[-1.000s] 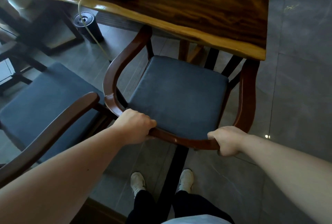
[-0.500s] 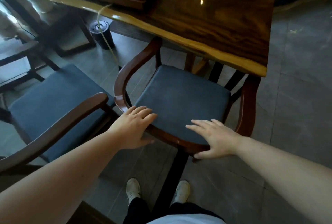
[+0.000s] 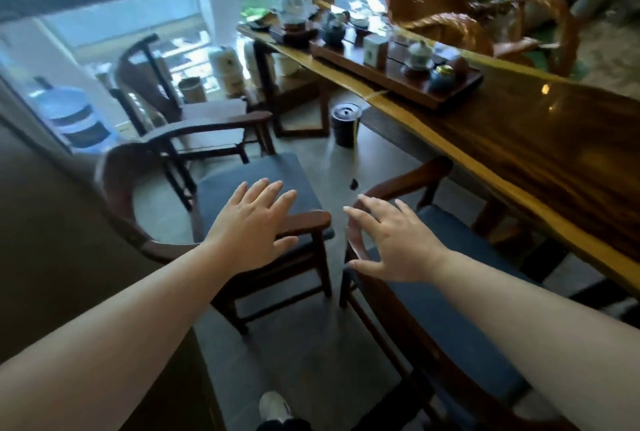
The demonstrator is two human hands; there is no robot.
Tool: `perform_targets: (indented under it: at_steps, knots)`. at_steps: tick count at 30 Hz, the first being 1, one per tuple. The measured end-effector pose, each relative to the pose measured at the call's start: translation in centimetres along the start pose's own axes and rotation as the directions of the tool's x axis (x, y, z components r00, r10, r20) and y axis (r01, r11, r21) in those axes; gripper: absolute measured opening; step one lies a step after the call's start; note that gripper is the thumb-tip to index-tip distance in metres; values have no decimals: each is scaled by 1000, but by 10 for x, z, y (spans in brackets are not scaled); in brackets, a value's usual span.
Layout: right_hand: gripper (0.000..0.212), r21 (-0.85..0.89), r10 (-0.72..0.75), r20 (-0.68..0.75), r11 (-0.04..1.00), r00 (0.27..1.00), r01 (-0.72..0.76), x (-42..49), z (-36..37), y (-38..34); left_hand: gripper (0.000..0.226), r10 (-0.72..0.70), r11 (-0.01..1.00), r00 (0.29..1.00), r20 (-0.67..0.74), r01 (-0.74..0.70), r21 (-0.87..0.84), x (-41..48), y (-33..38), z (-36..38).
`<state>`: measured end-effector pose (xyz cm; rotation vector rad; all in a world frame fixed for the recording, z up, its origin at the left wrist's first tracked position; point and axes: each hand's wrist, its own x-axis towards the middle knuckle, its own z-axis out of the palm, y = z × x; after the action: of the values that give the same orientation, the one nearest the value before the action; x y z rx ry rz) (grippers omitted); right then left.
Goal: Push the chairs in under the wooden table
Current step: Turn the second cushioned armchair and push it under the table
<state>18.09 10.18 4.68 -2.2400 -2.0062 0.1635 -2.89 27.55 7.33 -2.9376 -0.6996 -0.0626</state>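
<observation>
The long wooden table (image 3: 540, 150) runs along the right with a yellow live edge. A dark wooden armchair with a blue cushion (image 3: 450, 299) stands at the right, its front tucked under the table edge. A second blue-cushioned armchair (image 3: 242, 181) stands to the left, away from the table, turned partly sideways. My left hand (image 3: 252, 226) hovers open over this second chair's armrest. My right hand (image 3: 391, 240) is open above the curved back rail of the right chair, holding nothing.
A tea tray (image 3: 398, 74) with pots and cups sits on the table. A dark cylindrical bin (image 3: 344, 124) stands on the floor by the table. A third wooden chair (image 3: 194, 119) and a water bottle (image 3: 74, 119) stand near the window. A brown wall lies at my left.
Both hands let go of the right chair's back rail and opened. My view has swung left and up, and my hands moved toward the second chair.
</observation>
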Motion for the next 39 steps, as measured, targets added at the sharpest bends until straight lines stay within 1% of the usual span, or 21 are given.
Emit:
perform_targets:
  at_steps: [2, 5, 9, 13, 20, 27, 33, 37, 39]
  knots:
    - [91, 0, -29, 1, 1000, 1000, 29, 24, -4, -8, 80, -61, 998, 998, 16, 60, 24, -9, -23, -5]
    - [91, -1, -64, 9, 998, 998, 64, 62, -9, -26, 80, -147, 989, 989, 11, 147, 14, -23, -63, -8]
    - [93, -29, -95, 40, 995, 995, 96, 107, -11, -47, 81, -214, 976, 977, 19, 213, 33, -34, -111, -5]
    - [93, -58, -126, 68, 990, 990, 130, 151, 2, -69, 82, -260, 964, 964, 49, 257, 61, -44, -159, 7]
    - [94, -48, -136, 101, 989, 986, 141, 208, 40, -99, 85, -260, 964, 948, 185, 245, 99, -58, -217, 36]
    - [92, -1, -207, 236, 977, 950, 213, 250, 81, -129, 82, -261, 964, 926, 274, 237, 118, -66, -254, 57]
    - [92, 59, -261, 318, 965, 912, 256, 293, 120, -151, 84, -275, 959, 890, 364, 228, 169, -61, -283, 69]
    - [94, 127, -316, 385, 949, 867, 289, 323, 145, -164, 86, -317, 946, 844, 433, 249, 207, -55, -309, 75]
    - [95, 149, -337, 437, 942, 834, 302, 335, 158, -169, 85, -300, 948, 821, 485, 198, 251, -52, -320, 77]
